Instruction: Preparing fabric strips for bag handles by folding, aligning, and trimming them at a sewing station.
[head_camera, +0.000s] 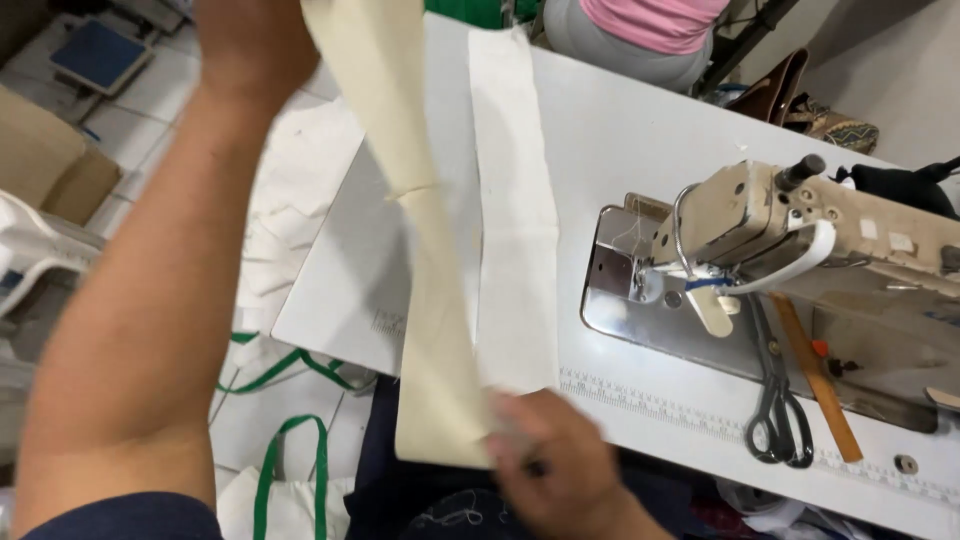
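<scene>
Two hands stretch a long cream fabric strip (425, 260) taut above a white counter (640, 130). Left hand (245, 45), raised high at the far end, has its fingers closed around the strip's top, though the grip itself is cut off from view. Right hand (555, 465), low and near, pinches the strip's bottom edge with its fingers (510, 435) closed. Just right of the strip a white cloth panel (515, 210) lies flat. Farther right stand a sewing machine (800, 215), scissors (780, 400) and a wooden ruler (820, 385). Judging by this, straightening is under way; laying it down calls for lowering both ends evenly.
</scene>
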